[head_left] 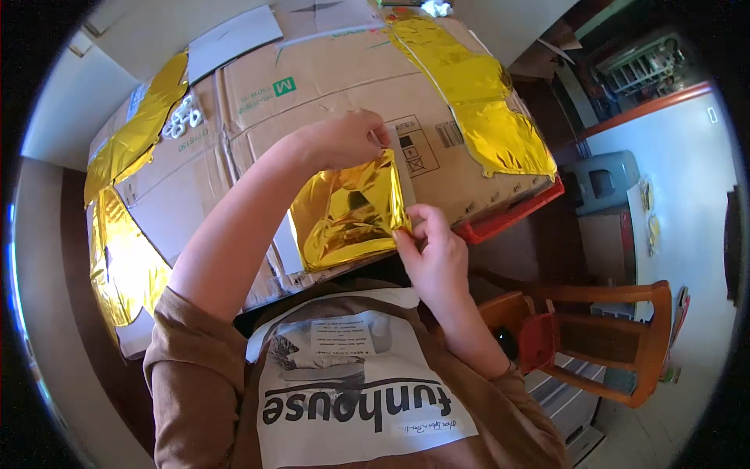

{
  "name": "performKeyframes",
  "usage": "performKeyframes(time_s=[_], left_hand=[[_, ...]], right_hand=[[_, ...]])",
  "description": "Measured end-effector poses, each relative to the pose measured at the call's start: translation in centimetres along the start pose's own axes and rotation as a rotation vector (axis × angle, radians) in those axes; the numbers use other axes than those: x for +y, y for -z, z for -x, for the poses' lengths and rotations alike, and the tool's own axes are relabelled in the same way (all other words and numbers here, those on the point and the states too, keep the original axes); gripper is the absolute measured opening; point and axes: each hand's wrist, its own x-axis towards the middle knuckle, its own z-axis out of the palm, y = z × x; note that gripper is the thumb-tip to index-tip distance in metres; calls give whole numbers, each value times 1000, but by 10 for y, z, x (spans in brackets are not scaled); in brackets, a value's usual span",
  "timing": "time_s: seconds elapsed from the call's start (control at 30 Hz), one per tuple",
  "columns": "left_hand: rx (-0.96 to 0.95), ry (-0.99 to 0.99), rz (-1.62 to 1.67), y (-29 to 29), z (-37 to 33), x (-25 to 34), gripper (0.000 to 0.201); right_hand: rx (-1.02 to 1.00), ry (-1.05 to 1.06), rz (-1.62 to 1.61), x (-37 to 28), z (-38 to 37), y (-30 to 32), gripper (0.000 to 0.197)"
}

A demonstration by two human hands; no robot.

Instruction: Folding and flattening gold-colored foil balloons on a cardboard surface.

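Observation:
A shiny gold foil piece (348,211) lies folded into a rough square at the near edge of the cardboard. Pale flat material, like a card or sheet, shows along its left and right sides. My left hand (351,139) reaches across from above, its fingers closed on the foil's upper right corner. At the lower right corner, my right hand (433,254) pinches the foil's edge between thumb and fingers. Both hands touch the same piece, which rests on the cardboard (312,86).
Large flat gold foil shapes (484,109) lie along the right; more gold foil (129,258) covers the left edge. Small white looped items (183,117) sit near the left foil. A white sheet (234,43) lies at the back. A wooden chair (601,336) stands at the right.

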Motion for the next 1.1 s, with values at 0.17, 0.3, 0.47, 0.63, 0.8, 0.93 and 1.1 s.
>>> performKeyframes(time_s=[0.17,0.3,0.47,0.63,0.8,0.93,1.1], left_hand=[[2,2,8,11,4,-2,33],[-5,28,6,12,1,-8,37],[172,-80,-87,4,6,-13,39],[251,-43,-157,4,14,-13,40],[261,-10,-78,18,30,-24,36],[344,-23,-158,23,54,-40,32],[483,33,-133,4,99,-38,30]], right_hand=[[5,25,36,2,-12,3,36],[19,67,63,1,-13,1,36],[28,137,109,1,-16,0,35],[37,167,138,1,-17,-2,35],[10,157,122,0,-19,-1,35],[29,218,159,-2,-26,5,31],[-23,545,220,-12,-51,17,43]])
